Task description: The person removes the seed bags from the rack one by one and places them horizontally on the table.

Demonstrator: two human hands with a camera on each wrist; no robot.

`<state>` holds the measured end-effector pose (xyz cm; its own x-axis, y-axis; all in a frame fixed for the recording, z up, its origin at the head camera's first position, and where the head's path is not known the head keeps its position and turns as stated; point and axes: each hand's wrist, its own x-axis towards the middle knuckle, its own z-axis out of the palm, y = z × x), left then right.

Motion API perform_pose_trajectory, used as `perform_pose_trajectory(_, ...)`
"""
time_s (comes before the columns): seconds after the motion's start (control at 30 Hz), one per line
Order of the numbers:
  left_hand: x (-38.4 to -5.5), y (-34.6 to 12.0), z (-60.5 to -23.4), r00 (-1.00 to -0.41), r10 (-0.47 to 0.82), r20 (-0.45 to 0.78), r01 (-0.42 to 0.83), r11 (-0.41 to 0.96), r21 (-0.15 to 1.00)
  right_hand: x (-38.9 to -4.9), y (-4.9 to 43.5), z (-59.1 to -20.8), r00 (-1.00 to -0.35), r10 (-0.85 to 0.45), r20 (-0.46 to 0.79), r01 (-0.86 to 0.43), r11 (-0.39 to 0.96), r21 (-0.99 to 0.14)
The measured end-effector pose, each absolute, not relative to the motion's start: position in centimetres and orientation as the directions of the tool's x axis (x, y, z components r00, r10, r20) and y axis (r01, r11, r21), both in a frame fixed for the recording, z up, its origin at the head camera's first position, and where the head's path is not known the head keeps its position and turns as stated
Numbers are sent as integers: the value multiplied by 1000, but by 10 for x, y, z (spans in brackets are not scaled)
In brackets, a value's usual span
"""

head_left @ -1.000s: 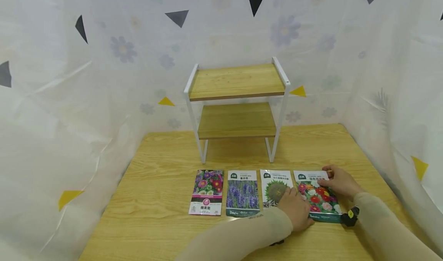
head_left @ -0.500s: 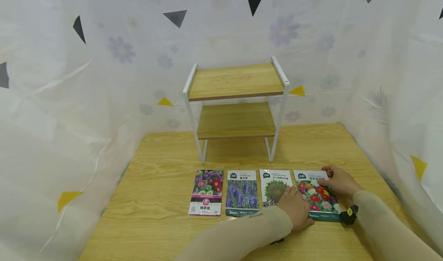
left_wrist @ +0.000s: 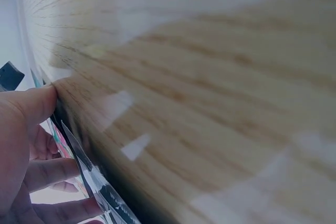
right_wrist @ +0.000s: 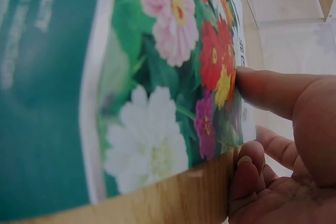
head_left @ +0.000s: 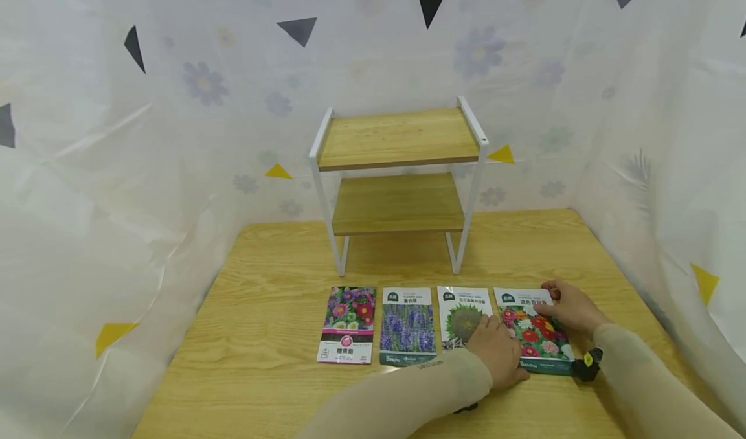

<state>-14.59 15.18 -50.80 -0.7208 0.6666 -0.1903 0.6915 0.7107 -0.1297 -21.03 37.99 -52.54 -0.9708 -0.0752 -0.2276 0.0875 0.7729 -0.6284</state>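
Observation:
Four-cornered flat seed packets lie in a row on the wooden table. My right hand holds the upper right edge of the rightmost seed packet, which shows mixed red, pink and white flowers. In the right wrist view the thumb presses its front, with fingers curled at its edge. My left hand rests over the right side of the sunflower seed packet, its thumb close to the rightmost packet's lower left corner. The left wrist view shows those fingers extended along a packet's edge.
Left of these lie a purple-flower seed packet and a pink-banded seed packet. Behind the row stands a two-tier wooden shelf with white metal legs. Patterned sheeting encloses the table at the back and sides.

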Motion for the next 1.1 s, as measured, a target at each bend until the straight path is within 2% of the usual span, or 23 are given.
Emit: perform_pose_trajectory(1.1, -151, 158, -511, -731, 660, -171, 680, 725, -108, -207, 383, -516, -972, -36, -231, 120, 770, -627)
